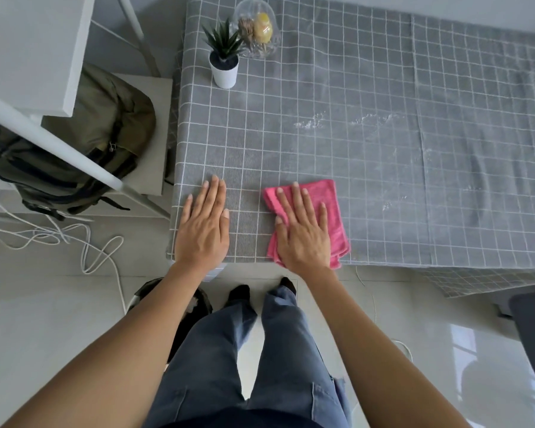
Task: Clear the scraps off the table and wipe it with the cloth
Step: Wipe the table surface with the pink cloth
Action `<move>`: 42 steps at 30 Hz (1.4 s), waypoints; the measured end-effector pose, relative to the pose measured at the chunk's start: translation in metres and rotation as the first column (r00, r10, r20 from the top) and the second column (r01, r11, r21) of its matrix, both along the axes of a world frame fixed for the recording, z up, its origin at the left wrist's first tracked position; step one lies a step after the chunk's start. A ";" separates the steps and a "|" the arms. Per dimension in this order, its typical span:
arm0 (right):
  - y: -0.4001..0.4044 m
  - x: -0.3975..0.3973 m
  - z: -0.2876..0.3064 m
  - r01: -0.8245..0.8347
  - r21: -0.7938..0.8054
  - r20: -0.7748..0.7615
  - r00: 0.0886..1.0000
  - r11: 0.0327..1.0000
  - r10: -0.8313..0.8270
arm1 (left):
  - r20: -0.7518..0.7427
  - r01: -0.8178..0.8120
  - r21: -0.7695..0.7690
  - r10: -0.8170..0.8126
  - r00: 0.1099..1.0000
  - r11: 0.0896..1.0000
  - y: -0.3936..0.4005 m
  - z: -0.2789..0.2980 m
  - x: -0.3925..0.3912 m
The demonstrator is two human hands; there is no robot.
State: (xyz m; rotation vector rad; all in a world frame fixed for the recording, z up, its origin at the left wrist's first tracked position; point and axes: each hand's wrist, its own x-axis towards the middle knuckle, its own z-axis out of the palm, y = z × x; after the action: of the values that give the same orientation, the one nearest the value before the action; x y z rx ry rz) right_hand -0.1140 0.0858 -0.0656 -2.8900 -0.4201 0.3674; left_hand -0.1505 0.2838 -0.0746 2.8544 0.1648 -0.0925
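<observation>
Worktop: grey cloth with white grid lines (383, 88) covers it and hangs over the near edge at the right; a seam runs across it right of centre.
Left hand: left hand (203, 228) lies flat, palm down, fingers straight and close together, on the covered worktop by its near left corner — it holds nothing.
Right hand: right hand (303, 233) presses flat on the pink cloth (322, 193), fingers straight and slightly spread, thumb at the cloth's left edge; nothing is gripped.
Pink cloth: folded microfibre cloth, lying at the near edge of the worktop just right of the left hand, apart from it; its far right corner shows clear of the fingers.
Scraps: pale crumbly residue (309, 122) streaks the mid worktop, with a second patch (374, 118) to its right and small flecks (389, 205) nearer the right — all well beyond the cloth.
Far left corner: small spiky green plant in a white pot (224, 71), upright; just beside it a clear glass dome (257, 29) over a yellow item and a brownish one, kind not readable.
Floor, left: olive backpack (84, 140) on a low pale stand, white cables (74, 239) looped on the tiles.
Writing: no legible brand or label on any item.
</observation>
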 end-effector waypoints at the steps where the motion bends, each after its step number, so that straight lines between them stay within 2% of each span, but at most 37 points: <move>1: -0.013 0.005 0.000 0.053 -0.026 -0.007 0.999 0.998 -0.053 | -0.004 0.000 0.001 0.000 1.000 1.000 0.000 0.000 0.000; 5: -0.050 0.021 0.003 0.268 -0.035 -0.025 0.963 0.963 -0.269 | -0.021 0.002 -0.003 -0.002 1.000 1.000 0.002 0.000 0.001; 12: -0.023 0.027 0.003 0.427 0.000 -0.019 0.904 0.904 -0.426 | -0.031 -0.003 -0.012 0.003 1.000 1.000 0.000 0.001 0.009; 18: 0.009 0.046 -0.002 0.269 0.029 -0.014 0.963 0.963 -0.269 | -0.025 0.038 -0.065 -0.040 0.999 0.997 -0.007 0.000 0.079; 26: 0.005 0.063 -0.003 0.204 0.055 -0.003 0.979 0.977 -0.205 | -0.032 0.102 -0.054 -0.103 0.994 0.993 -0.016 0.002 0.175; 36: -0.008 0.081 -0.003 0.184 0.037 -0.009 0.983 0.982 -0.183 | 0.024 0.063 -0.004 -0.063 0.998 0.998 -0.013 -0.006 0.183; 39: -0.035 0.119 -0.004 0.239 -0.003 0.002 0.971 0.971 -0.239 | 0.024 0.062 0.000 -0.062 0.998 0.998 -0.013 -0.007 0.183; 42: -0.054 0.159 -0.003 0.390 -0.022 0.002 0.921 0.921 -0.390 | 0.032 0.054 -0.002 -0.054 0.998 0.999 -0.014 -0.007 0.183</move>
State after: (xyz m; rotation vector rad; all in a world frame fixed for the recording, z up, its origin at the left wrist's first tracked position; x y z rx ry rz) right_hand 0.0451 0.0320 -0.0689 -2.8975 0.1664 0.3075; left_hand 0.0327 0.2703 -0.0820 2.8562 0.0806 -0.0582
